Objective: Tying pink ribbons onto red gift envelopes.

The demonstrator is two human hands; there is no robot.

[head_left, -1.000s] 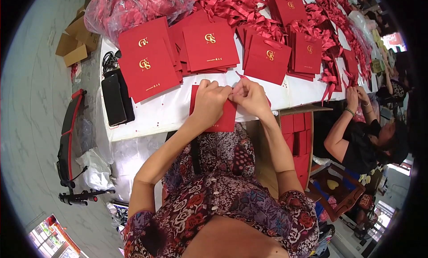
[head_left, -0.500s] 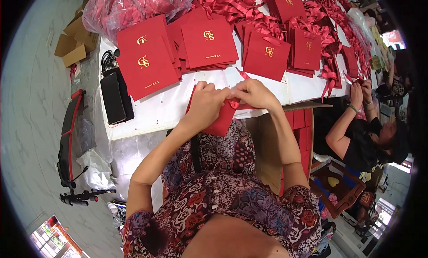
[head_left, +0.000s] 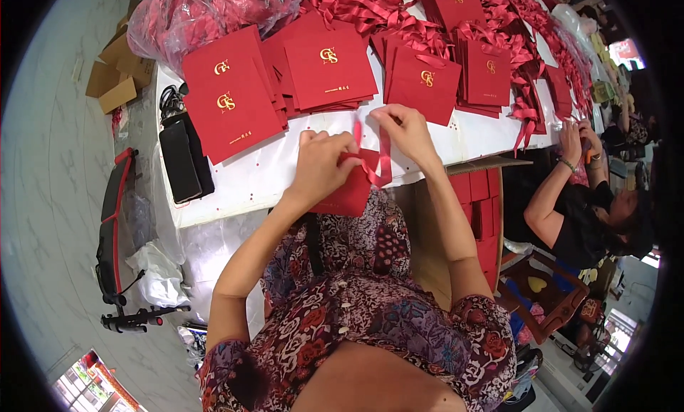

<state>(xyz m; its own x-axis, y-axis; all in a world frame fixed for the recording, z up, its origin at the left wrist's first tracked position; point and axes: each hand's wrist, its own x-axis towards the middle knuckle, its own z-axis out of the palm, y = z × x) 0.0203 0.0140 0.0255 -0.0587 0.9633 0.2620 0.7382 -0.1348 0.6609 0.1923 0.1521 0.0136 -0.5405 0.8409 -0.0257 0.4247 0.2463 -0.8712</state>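
Note:
At the table's near edge, a small red paper bag (head_left: 345, 201) lies tilted under my left hand (head_left: 322, 163). The fingers of that hand are closed on the bag's upper part, covering much of it. From the bag a shiny red ribbon (head_left: 385, 158) loops out and rises to my right hand (head_left: 407, 133). My right thumb and forefinger are pinched together at the ribbon's upper end. Another piece of ribbon stands up beside the left fingertips, blurred. Part of the ribbon near the bag's opening is hidden by my left fingers.
Stacks of red paper bags (head_left: 235, 120) with gold print stand across the white table (head_left: 235, 188). Behind them lie heaped red ribbons (head_left: 360, 9) and a filled plastic bag (head_left: 206, 27). A black phone (head_left: 179, 161) rests at left. Another person (head_left: 577, 205) works at right.
My right hand has moved up and away from my left, drawing the ribbon out in a loop. My left hand has shifted slightly left, still on the bag.

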